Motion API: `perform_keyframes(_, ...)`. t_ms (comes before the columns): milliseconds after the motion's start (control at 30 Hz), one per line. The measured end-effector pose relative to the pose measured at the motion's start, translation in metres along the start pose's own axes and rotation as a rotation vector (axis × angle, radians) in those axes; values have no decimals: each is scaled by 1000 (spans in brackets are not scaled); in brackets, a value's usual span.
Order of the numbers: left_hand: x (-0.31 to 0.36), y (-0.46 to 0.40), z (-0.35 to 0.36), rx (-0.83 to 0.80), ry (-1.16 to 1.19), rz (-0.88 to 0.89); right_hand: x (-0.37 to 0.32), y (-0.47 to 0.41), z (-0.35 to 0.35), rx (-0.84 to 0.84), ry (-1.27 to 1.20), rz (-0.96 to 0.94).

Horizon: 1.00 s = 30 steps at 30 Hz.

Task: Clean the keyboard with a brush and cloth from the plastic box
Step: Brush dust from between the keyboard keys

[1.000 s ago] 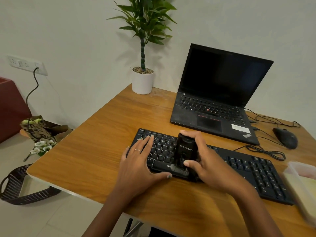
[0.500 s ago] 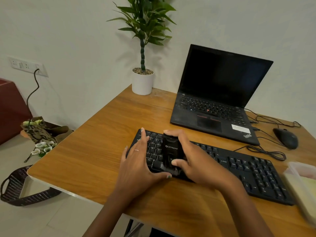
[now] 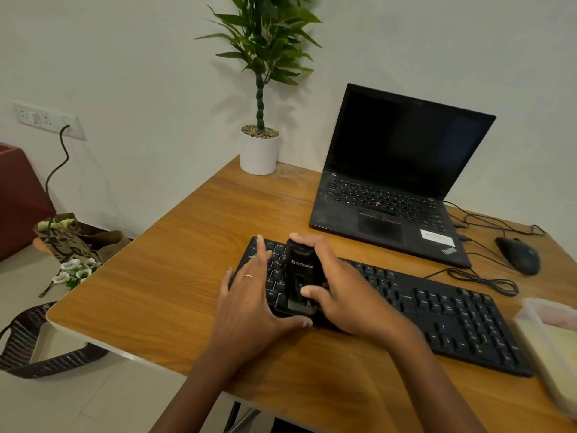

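A black keyboard (image 3: 443,310) lies across the wooden desk (image 3: 175,270). My right hand (image 3: 343,295) grips a black block-shaped brush (image 3: 299,276) with its bristles down on the keys near the keyboard's left end. My left hand (image 3: 249,295) lies flat on the left end of the keyboard, fingers straight, thumb along the front edge. A clear plastic box (image 3: 549,342) with something pale yellow inside sits at the right edge of the desk; I cannot make out a cloth.
An open black laptop (image 3: 393,182) stands behind the keyboard. A black mouse (image 3: 518,256) and loose cables (image 3: 484,279) lie to its right. A potted plant (image 3: 259,151) stands at the desk's back corner. Bags and flowers (image 3: 71,270) sit on the floor at left.
My right hand has slid the brush leftward along the keys, close up to my left hand. The left hand has stayed at the keyboard's left end.
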<state>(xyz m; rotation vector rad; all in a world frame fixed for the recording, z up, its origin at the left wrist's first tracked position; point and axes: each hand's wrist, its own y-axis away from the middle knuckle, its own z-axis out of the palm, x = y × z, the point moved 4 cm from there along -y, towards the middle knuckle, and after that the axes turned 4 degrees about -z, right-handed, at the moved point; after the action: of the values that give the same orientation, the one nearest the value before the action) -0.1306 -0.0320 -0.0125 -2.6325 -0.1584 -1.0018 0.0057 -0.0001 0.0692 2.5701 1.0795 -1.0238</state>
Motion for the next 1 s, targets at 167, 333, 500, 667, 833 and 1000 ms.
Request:
perform_keyframes(167,-1,-2,1,32,0,18,-4,2,20,117,-95,-84)
perform_keyframes(333,1,0,-1,16,-10,23,10,10,-8,5,-52,42)
perform_keyframes(500,3,0,1,-23,-204,38,24,40,-19,186,-75,89)
perform_keyframes(667,9,0,14,29,-375,204,40,79,-26,513,-217,150)
perform_keyframes(833,7,-4,20,27,-428,249,41,83,-33,718,-196,160)
perform_keyframes(1000,6,-7,20,5,-403,224,39,57,-27,629,-72,156)
